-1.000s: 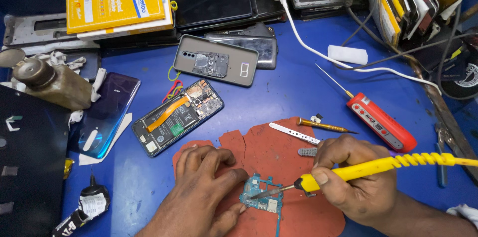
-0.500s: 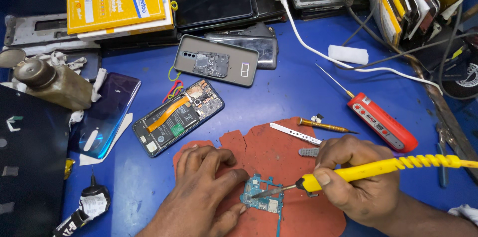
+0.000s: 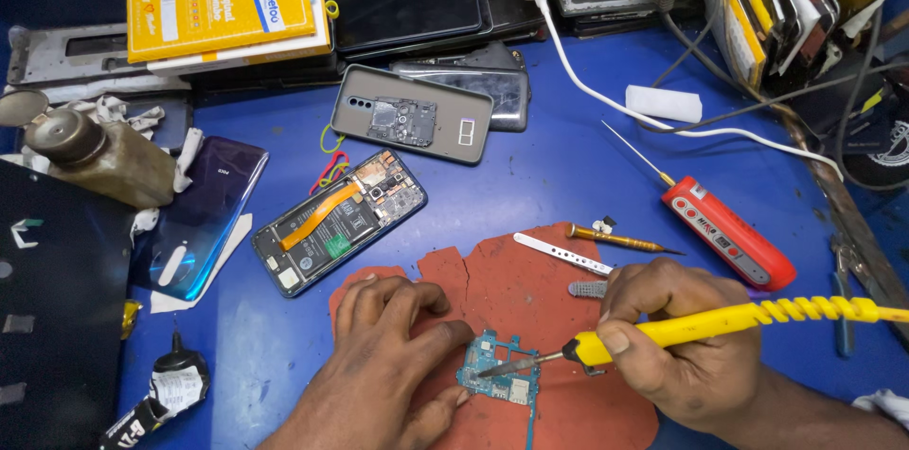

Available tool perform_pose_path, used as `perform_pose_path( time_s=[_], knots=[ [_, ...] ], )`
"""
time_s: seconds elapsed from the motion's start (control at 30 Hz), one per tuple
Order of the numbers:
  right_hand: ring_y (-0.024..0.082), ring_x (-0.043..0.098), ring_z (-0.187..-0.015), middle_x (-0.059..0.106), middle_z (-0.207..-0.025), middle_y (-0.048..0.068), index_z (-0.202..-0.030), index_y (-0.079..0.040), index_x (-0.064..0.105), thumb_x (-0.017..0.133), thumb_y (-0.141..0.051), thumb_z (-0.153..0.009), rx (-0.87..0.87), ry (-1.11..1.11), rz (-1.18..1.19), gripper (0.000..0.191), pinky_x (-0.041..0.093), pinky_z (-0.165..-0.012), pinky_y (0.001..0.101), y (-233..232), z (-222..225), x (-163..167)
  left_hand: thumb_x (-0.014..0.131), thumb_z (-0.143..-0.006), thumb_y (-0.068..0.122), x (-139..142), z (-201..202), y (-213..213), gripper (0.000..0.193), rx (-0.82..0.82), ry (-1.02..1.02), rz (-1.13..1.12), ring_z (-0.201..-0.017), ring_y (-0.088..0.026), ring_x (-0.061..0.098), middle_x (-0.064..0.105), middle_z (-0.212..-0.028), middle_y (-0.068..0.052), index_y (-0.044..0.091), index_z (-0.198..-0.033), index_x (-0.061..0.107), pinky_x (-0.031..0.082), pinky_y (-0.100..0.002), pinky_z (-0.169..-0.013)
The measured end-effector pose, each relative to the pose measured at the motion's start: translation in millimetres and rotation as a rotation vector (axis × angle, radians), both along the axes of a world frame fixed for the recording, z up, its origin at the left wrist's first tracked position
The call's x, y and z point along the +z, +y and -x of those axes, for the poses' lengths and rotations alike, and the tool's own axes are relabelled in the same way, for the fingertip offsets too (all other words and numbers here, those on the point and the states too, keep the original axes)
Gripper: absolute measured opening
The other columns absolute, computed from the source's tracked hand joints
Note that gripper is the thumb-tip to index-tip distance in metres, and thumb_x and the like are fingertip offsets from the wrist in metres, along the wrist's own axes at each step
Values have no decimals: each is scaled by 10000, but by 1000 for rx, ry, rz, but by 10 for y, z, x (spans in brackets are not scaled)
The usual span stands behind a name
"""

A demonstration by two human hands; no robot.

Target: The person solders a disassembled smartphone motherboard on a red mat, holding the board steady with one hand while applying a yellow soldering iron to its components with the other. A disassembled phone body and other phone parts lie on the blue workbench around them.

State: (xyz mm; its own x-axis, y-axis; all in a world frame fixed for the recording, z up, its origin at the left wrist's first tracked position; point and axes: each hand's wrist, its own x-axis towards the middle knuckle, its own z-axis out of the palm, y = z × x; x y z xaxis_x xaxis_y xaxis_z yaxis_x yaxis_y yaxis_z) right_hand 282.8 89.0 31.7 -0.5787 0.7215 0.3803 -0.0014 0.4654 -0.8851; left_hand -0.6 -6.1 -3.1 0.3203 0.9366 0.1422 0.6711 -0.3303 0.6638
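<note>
left hand (image 3: 379, 370) fingers pin circuit board (image 3: 497, 376); right hand (image 3: 677, 341) grips soldering iron (image 3: 720, 320); we keep tip steady, touch light.

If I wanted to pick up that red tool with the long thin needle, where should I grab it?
Grab the red tool around its thick red body, coming down from above with your fingers on its two long sides. It lies flat on the blue table with bare space on both sides. Best keep off the thin metal needle at its far end, which looks pointed and bendable.
</note>
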Motion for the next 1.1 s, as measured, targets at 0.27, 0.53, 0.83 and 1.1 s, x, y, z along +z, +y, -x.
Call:
perform_pose_path(
  time_s=[0.27,0.53,0.83,1.1],
  knots=[
    [93,671,-618,707,-702,43,-884,-55,569,646,-86,-971,15,-3,-12,120,552,-581,250,6,1,13,830,-705,306,-33,11,-21,504,3,-3,-13,-1296,-440,389,526,-1287,-149,141,-1165,709,249,-615,-1096],
    [99,656,-614,683,-699,53,-876,-48,568,650,-83,-974,25,25,20,132,543,-582,257,9,12,4,829,-715,314,-19,16,-16,492,2,-3,-24,-1285,-426,405,532,-1278,-140,146,-1161,710,257,-603,-1098],
    [93,663,-608,700,-706,55,-876,-50,575,641,-95,-978,10,9,30,129,538,-558,244,8,-10,13,829,-692,310,-19,8,-13,502,3,-1,-36,-1285,-427,401,532,-1274,-141,142,-1149,709,248,-607,-1093],
    [95,679,-616,725,-713,64,-871,-50,577,632,-97,-973,-17,-6,31,126,558,-560,243,14,-24,27,832,-698,312,-21,11,-9,493,-3,-3,-28,-1300,-418,405,536,-1280,-129,153,-1150,715,248,-604,-1106]
  ],
)
